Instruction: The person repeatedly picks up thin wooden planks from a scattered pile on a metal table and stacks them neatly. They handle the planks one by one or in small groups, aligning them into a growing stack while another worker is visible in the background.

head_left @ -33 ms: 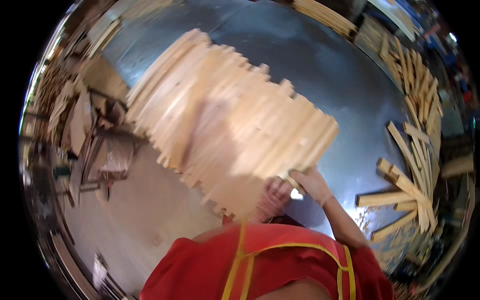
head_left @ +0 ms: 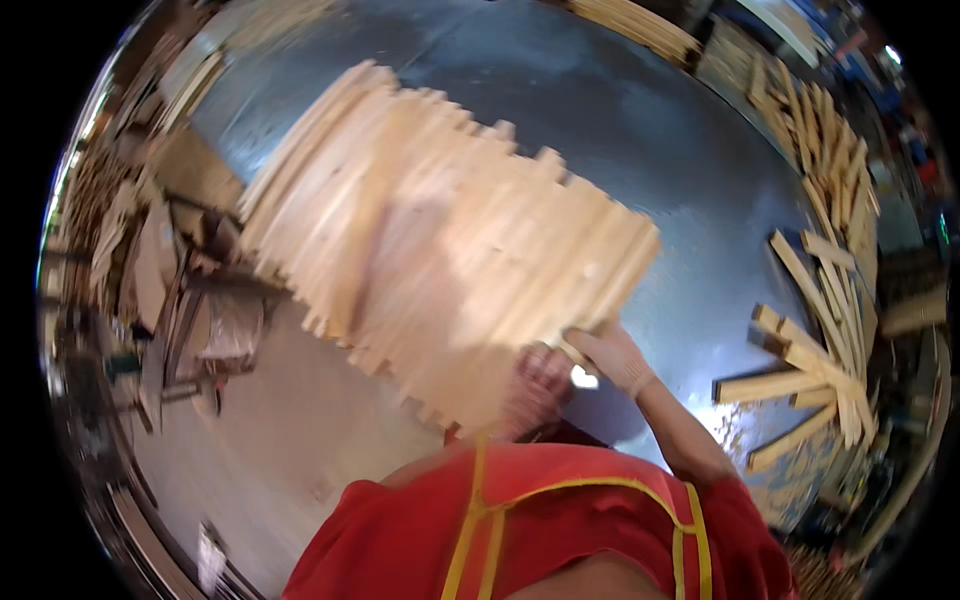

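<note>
A broad row of pale wooden strips (head_left: pixel 470 240) lies side by side on the dark table, their ends uneven. One loose strip (head_left: pixel 368 225) rests on top of the row, toward its left part. My right hand (head_left: pixel 612 358) is closed on the end of a strip at the row's near right corner, thumb on top. Just left of it, my left hand (head_left: pixel 540 385) is at the row's near edge, reddish and smeared by motion. Its fingers cannot be made out clearly.
The dark, shiny tabletop (head_left: pixel 700 250) extends behind and right of the row. Loose wooden sticks (head_left: pixel 800 375) lie crossed at the right, with a longer pile (head_left: pixel 825 140) beyond them. Stacked strips (head_left: pixel 640 25) sit at the far edge. Scrap boards (head_left: pixel 150 260) stand at the left.
The whole view has shifted slightly, so the strips and both hands appear a little further left. My right hand keeps its hold at the same corner.
</note>
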`<state>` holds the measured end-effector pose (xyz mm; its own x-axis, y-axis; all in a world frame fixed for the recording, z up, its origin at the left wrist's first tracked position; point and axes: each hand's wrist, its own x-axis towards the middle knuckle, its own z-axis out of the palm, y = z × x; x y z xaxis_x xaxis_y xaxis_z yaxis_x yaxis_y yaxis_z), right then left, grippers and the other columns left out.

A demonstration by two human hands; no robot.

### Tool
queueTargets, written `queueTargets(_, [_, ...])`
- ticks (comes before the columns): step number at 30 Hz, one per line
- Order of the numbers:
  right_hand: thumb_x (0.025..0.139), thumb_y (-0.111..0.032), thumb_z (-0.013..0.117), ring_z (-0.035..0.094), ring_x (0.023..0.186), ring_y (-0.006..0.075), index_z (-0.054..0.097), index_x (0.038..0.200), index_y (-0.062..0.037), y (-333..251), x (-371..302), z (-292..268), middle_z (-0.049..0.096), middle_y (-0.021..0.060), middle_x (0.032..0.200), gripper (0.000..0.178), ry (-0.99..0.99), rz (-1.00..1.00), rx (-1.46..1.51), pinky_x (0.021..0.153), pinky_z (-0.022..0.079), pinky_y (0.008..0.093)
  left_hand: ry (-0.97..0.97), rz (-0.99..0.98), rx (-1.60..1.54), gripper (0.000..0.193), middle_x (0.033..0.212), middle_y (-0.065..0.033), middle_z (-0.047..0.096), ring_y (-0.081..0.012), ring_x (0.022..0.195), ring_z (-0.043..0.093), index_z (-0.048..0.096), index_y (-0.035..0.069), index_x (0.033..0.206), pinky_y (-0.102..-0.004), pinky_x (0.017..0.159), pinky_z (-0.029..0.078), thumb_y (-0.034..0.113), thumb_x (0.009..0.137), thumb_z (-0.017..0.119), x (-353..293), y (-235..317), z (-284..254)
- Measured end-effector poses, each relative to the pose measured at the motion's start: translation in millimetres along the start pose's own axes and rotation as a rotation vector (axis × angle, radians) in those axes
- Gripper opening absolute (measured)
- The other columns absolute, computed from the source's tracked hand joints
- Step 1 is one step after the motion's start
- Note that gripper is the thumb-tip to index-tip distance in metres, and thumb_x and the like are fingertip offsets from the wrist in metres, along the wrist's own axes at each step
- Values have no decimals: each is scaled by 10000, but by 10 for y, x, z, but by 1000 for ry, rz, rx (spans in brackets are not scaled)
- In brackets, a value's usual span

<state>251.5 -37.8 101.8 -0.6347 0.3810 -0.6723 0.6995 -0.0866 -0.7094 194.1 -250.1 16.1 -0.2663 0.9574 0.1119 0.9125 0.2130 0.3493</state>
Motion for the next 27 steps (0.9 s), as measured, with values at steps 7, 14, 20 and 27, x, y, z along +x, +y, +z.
queueTargets(7, [837,-478,762,737,1057,406,503,1373,126,-1279,1040,1266,748,294,1058,848,95,-174,-36,937,575,445,197,-65,287,613,1461,-208,546,-451,1409,478,592,74,1402,-630,1223,321,145,801,690,235,-1705,-1084])
queueTargets(14, [883,-421,692,693,1152,438,510,1461,6,-1472,653,771,717,261,1307,741,-31,-294,-271,986,542,467,-75,-60,381,487,1424,-208,607,-416,1433,490,651,58,1349,-601,1202,356,184,879,659,429,-1932,-1424])
queueTargets(20, [866,-457,681,680,1202,410,616,1429,-38,-101,-47,-506,671,229,1412,705,531,-202,-53,1048,524,429,-29,-185,-97,570,1515,-228,580,-424,1423,536,592,15,1479,-477,1168,463,185,937,641,569,-2038,-1783])
queueTargets(27, [905,-422,736,691,1239,414,515,1524,17,1215,-1199,-2299,720,282,1314,790,1454,97,353,1058,535,418,-6,-466,247,632,1596,-277,506,-439,1489,481,545,14,1539,-476,1233,421,25,908,574,729,-2658,-2178])
